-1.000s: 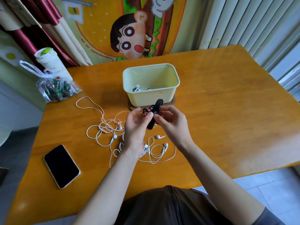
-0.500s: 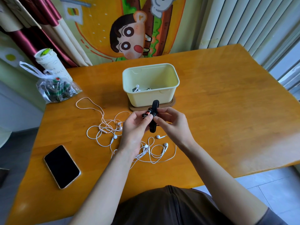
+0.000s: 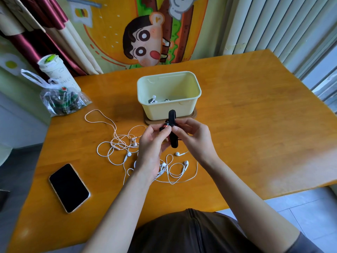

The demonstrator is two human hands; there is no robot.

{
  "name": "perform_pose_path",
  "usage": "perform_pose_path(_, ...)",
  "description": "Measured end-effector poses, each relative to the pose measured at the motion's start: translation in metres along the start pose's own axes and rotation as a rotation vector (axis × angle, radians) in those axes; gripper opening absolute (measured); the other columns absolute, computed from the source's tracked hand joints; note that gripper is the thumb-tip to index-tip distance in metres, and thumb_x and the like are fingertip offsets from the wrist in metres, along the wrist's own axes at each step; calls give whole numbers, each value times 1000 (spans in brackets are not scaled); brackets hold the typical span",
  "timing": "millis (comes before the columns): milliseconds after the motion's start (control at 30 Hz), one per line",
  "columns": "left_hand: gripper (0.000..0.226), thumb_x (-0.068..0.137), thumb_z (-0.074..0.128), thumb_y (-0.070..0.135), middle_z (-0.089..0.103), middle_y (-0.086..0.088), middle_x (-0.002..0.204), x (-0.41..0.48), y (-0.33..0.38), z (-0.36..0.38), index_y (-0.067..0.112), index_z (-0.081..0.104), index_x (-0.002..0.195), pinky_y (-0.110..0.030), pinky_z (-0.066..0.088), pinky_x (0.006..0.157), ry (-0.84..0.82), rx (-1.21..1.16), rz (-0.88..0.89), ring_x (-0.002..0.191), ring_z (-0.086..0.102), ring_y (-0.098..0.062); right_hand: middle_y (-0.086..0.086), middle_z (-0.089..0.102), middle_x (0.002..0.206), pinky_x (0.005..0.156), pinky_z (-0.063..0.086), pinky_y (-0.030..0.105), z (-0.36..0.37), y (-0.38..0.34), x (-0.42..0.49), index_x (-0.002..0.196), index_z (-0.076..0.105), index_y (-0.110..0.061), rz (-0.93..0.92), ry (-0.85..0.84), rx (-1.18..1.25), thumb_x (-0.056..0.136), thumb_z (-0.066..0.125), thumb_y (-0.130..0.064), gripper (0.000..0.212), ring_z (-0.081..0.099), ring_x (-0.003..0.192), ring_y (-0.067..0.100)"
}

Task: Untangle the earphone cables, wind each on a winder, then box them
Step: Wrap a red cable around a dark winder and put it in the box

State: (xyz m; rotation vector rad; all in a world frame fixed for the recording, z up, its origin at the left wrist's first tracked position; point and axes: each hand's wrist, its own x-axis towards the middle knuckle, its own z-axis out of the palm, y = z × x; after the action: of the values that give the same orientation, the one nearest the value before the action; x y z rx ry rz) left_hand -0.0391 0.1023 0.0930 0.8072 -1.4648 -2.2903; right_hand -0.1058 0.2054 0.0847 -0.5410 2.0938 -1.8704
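Cup: at the upper left of the frame we see a white paper cup (image 3: 54, 70) with a green mark on its lid, standing at the far left edge of the table (image 3: 255, 125).
Bag: just in front of the cup we find a clear plastic bag (image 3: 62, 101) with dark contents, lying on the table.
Phone: at the lower left we see a phone (image 3: 69, 188) with a dark screen, face up and well apart from the bag.
Cables: left of centre we see white earphone cables (image 3: 116, 143) tangled in loops. They run under the left wrist, and more loops with loose earbuds (image 3: 183, 164) lie just below the hands.
Left hand: we see the left hand (image 3: 153, 145) with curled fingers, pinching a small red-and-black piece (image 3: 166, 127) against the winder.
Winder: at centre frame the black winder (image 3: 172, 115) stands nearly upright between the two hands, in front of the box's near wall.
Box: above the hands we see a pale yellow box (image 3: 156, 112) on a brown board (image 3: 194, 115). A white earbud (image 3: 154, 97) shows low in its left part.
Right hand: we see the right hand (image 3: 195, 136) gripping the winder's middle with thumb and curled fingers.
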Motion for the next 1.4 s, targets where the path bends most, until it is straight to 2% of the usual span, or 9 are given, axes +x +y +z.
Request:
perform_pose_path(300,9,91,56,2,70,-6,98,-2,1,1,5,60,99,-34,58,82,26,68,73,94,69,-18,9,74,91,79,58,42,0,0,4,101,70,-6,65,0,80,79,73,-10,22,71,85,17)
perform_pose_path(400,8,91,57,2,69,-7,99,0,1,1,7,60,95,-39,57,85,3,59,69,99,68,-24,14,73,89,77,58,42,-2,-2,6,99,70,-2,86,-7,156,78,73,-6,22,72,83,23)
perform_pose_path(567,8,89,59,2,71,-6,94,4,0,-3,9,60,91,-37,58,80,-22,73,24,93,69,-22,3,74,75,70,59,34,-4,-1,4,89,70,-8,135,-21,246,77,72,-2,14,71,75,21)
perform_pose_path(767,8,89,61,5,71,-10,99,6,-5,-7,6,61,96,-38,58,80,-4,101,-6,96,69,-26,3,74,80,65,58,27,0,4,0,95,69,-7,157,-29,262,80,70,-5,15,72,74,18)
perform_pose_path(967,17,89,62,7,71,-11,103,7,3,-7,4,63,105,-37,58,81,-17,93,0,96,69,-23,6,72,87,71,58,27,4,-1,2,103,68,-9,114,-17,237,83,68,-6,20,71,77,14)
perform_pose_path(1100,26,90,59,5,70,-5,109,8,6,-8,16,62,113,-34,57,82,-45,117,7,100,68,-17,11,72,96,79,58,34,3,0,3,108,68,-6,111,-29,211,84,68,-7,24,71,86,17)
perform_pose_path(1267,26,92,55,4,73,1,99,5,8,-8,19,66,111,-32,56,81,-81,154,22,95,69,-12,4,72,100,84,56,30,1,-1,0,106,67,-15,74,-83,172,83,69,-12,24,69,93,13)
perform_pose_path(1400,25,92,57,4,73,2,97,2,7,-6,18,65,110,-33,57,82,-89,164,40,94,70,-13,5,73,98,82,56,29,0,0,0,106,68,-11,75,-64,167,85,67,-10,21,70,90,13)
